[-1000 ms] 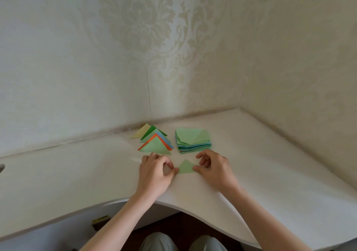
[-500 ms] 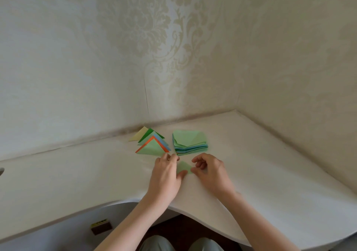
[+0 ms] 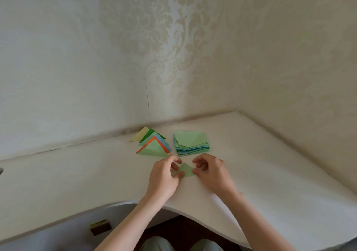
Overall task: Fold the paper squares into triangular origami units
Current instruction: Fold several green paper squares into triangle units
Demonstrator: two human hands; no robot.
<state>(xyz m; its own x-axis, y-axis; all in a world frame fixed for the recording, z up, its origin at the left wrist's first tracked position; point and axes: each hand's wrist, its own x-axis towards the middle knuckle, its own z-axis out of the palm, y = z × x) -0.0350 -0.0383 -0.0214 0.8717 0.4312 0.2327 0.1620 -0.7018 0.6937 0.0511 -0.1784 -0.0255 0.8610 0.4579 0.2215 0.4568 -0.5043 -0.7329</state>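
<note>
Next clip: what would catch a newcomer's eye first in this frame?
First, the two hands at the desk's front edge: the left hand and right hand pinch a small light green paper triangle between them. Just behind, a fanned pile of folded triangles, one edged in orange, lies left of a neat stack of paper squares, green on top. Behind everything rises pale damask wallpaper.

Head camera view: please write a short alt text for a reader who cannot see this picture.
Two bare hands, left hand and right hand, pinch a small light green paper triangle on a white desk. Behind them lie a fan of folded triangles and a stack of paper squares.
</note>
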